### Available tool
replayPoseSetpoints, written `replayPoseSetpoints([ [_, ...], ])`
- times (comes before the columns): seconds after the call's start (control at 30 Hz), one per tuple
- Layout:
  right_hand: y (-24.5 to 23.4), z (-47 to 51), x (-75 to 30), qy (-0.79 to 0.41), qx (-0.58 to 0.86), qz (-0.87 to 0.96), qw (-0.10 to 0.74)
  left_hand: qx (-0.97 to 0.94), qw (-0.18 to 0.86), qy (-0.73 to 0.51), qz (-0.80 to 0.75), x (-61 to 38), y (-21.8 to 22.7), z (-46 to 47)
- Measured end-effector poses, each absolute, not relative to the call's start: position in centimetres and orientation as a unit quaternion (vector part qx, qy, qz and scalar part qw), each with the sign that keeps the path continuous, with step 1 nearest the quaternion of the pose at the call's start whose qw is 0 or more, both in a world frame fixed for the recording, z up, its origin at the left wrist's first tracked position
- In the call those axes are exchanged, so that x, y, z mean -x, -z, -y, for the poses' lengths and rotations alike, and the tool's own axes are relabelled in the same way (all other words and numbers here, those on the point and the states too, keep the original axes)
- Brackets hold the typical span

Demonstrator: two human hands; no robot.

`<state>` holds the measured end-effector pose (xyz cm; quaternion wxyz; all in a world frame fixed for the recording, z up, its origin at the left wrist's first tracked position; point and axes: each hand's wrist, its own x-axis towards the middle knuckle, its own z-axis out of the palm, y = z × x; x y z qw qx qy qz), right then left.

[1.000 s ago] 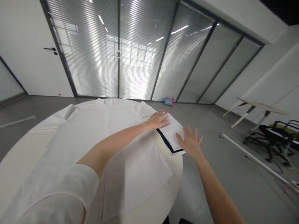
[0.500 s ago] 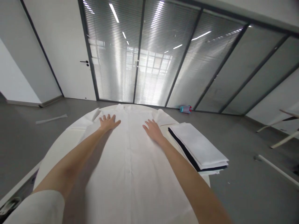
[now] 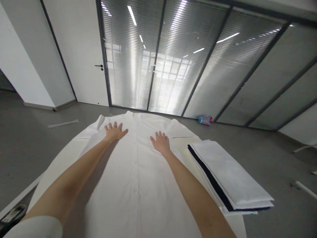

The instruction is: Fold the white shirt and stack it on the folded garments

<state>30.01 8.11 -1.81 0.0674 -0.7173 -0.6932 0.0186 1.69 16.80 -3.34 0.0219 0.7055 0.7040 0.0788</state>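
A white button-front shirt (image 3: 135, 172) lies spread flat on a round white table (image 3: 237, 224), its collar toward the far side. My left hand (image 3: 114, 131) rests flat on the shirt's upper left, just below the collar, fingers spread. My right hand (image 3: 160, 142) lies flat on the upper right of the shirt, holding nothing. A folded stack of white cloth (image 3: 229, 175) with a dark band along one edge sits at the table's right side, apart from both hands.
A teal and pink bottle (image 3: 205, 120) lies on the grey floor by a glass partition with blinds (image 3: 128, 62). A white door (image 3: 81, 56) stands at the far left. A white pole (image 3: 305, 190) lies on the floor at right.
Both hands have moved off the folded stack and now lie flat on the shirt near the collar. The view has swung, and the stack appears lower and further right.
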Motion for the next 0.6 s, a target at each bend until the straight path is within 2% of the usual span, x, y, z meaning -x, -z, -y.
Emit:
replayPoseSetpoints([
  [0.2, 0.3, -9.9, -33.9, 0.045, 0.742, 0.659, 0.115, -0.718, 0.014, -0.104, -0.688, -0.7, 3.4, -16.9],
  [0.33, 1.2, -11.8, -36.4, 0.006, 0.768, 0.635, 0.088, -0.722, -0.049, -0.152, -0.673, 2.4, 3.1, -16.8],
  [0.43, 2.4, -12.5, -37.0, -0.003, 0.784, 0.614, 0.088, -0.718, -0.06, -0.101, -0.686, 4.3, 3.2, -16.6],
  [0.6, 2.6, -12.3, -38.0, 0.008, 0.818, 0.559, 0.137, -0.69, -0.034, -0.061, -0.721, 4.5, 3.1, -16.5],
])
